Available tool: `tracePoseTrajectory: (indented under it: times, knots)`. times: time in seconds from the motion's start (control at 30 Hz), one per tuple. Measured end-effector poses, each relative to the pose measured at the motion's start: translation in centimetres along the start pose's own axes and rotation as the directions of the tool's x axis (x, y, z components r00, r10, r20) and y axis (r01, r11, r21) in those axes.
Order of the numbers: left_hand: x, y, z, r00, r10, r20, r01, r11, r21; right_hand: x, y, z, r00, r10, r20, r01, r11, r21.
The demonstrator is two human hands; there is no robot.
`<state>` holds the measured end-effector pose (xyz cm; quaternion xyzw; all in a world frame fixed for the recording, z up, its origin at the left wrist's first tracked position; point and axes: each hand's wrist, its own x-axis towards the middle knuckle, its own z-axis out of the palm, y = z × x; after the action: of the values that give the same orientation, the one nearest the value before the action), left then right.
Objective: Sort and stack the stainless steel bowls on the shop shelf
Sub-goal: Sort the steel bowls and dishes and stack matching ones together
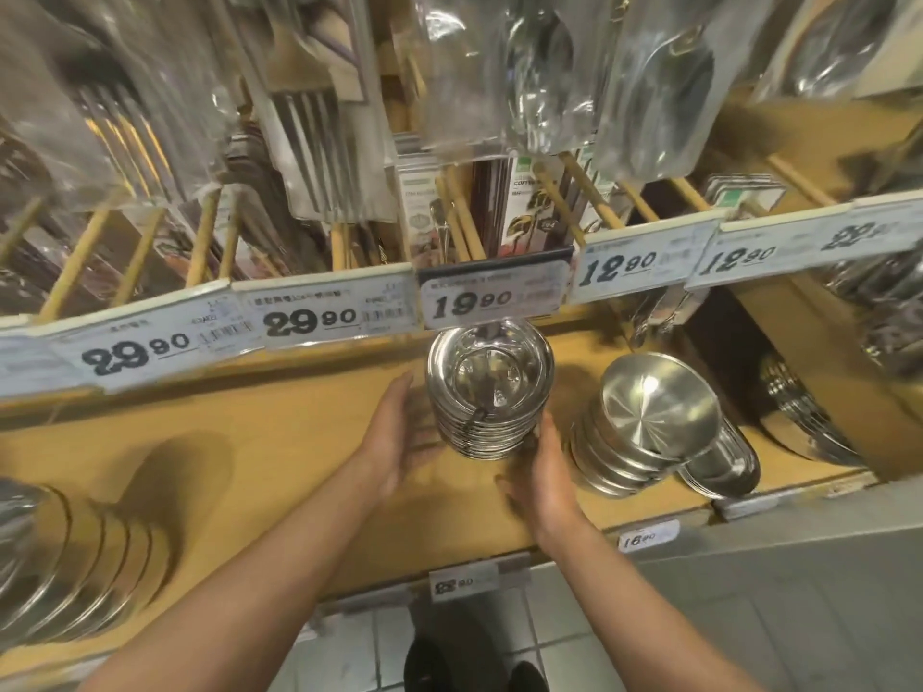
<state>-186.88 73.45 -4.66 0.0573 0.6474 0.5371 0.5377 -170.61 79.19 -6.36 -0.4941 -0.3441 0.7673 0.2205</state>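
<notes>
A tall stack of shiny steel bowls stands on the wooden shelf under the 19.90 price tag. My left hand lies flat against the stack's left side with straight fingers. My right hand touches the stack's lower right side, fingers relaxed along the base. A second, shorter stack of brushed steel bowls leans tilted to the right of it, its top bowl facing the camera.
Steel plates lean at the shelf's left end. More steel ware sits at the right behind a wooden divider. Packaged cutlery hangs above the price tag rail. Tiled floor lies below.
</notes>
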Motion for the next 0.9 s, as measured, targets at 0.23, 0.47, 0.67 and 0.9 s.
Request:
tracePoseTrajectory:
  times: [0.23, 0.47, 0.67, 0.9]
  knots:
    - [-6.1, -6.3, 2.1, 0.987, -0.146, -0.066, 0.146, 0.989, -0.004, -6.3, 3.7, -8.2, 0.985, 0.136, -0.111, -0.144, 0.987, -0.071]
    - [-7.1, -7.1, 11.0, 0.991, -0.123, 0.045, 0.124, 0.992, -0.005, -6.6, -2.6, -15.8, 0.973, 0.022, -0.231, -0.040, 0.997, -0.072]
    - [-5.8, -7.8, 14.4, 0.993, -0.041, 0.111, 0.044, 0.999, -0.031, -5.1, -5.1, -16.5, 0.991, -0.023, -0.134, 0.008, 0.994, -0.109]
    - [-4.1, -8.3, 15.8, 0.975, 0.072, 0.208, -0.036, 0.984, -0.172, -2.5, -5.4, -17.0, 0.997, -0.073, -0.003, 0.072, 0.989, -0.126]
